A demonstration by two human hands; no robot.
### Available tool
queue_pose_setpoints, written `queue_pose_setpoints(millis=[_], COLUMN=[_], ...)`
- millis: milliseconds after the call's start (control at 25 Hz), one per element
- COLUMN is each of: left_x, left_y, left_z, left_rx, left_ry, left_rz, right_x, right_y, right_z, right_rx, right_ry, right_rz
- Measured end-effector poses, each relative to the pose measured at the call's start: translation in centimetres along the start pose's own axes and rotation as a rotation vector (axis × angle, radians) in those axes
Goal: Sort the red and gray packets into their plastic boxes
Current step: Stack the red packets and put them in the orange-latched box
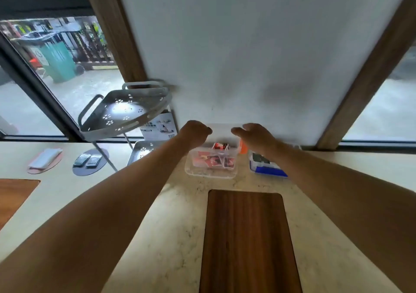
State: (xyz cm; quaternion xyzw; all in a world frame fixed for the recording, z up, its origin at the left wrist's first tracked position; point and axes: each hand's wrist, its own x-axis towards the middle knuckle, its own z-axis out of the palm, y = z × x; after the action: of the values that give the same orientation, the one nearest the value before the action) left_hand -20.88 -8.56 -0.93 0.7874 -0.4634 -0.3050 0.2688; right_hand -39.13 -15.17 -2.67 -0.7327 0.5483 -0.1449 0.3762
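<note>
Both hands hover above the clear plastic box (210, 171) of red packets (212, 160) at the worktop's (180, 225) far edge: left hand (195, 133) curled shut, right hand (254, 134) loosely open, both empty.

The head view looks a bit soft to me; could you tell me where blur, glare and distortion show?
Head view: both hands, left and right, motion-blurred; glare on the metal rack's top tray; wide-angle bending splays the wooden frames.

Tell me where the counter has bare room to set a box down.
Bare marble lies between the clear box of red packets and the wooden board, and left of the board. It is crowded by the wall: the blue box, both hands.
</note>
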Motion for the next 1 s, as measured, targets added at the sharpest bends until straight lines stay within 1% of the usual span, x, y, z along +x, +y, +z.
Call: queue_pose_setpoints(millis=[80, 160, 280, 400, 520, 640, 760, 880, 1000], left_x=[-2.7, -6.3, -9.9, -13.3, -15.9, -17.2, -17.6, -17.5, -18.0], left_y=[0.1, -0.4, -0.8, -0.8, -0.2, 0.3, 1.1, 1.5, 1.5], left_z=[-0.2, 0.5, 1.4, 2.3, 3.4, 4.7, 5.6, 7.2, 9.7], left_rx=[0.010, 0.073, 0.102, 0.201, 0.208, 0.171, 0.236, 0.238, 0.207], left_ry=[0.029, 0.028, -0.013, -0.041, -0.058, -0.068, -0.054, -0.114, -0.124], left_rz=[0.014, 0.025, 0.052, 0.131, 0.224, 0.229, 0.246, 0.235, 0.228], right_x=[-3.4, -6.9, -11.4, -14.6, -16.8, -18.3, -19.3, -20.5, -22.4], right_y=[0.7, 1.7, 3.0, 4.6, 6.4, 7.6, 8.3, 9.1, 10.8], right_z=[-0.5, -1.0, -2.0, -2.7, -3.6, -4.6, -5.2, -5.4, -5.3], right_rx=[-0.114, -0.190, -0.172, -0.160, -0.151, -0.115, -0.074, -0.042, -0.019], right_ry=[0.008, 0.015, 0.022, 0.035, 0.057, 0.047, 0.055, 0.096, 0.118], right_rz=[-0.111, -0.203, -0.278, -0.262, -0.236, -0.289, -0.301, -0.320, -0.316])
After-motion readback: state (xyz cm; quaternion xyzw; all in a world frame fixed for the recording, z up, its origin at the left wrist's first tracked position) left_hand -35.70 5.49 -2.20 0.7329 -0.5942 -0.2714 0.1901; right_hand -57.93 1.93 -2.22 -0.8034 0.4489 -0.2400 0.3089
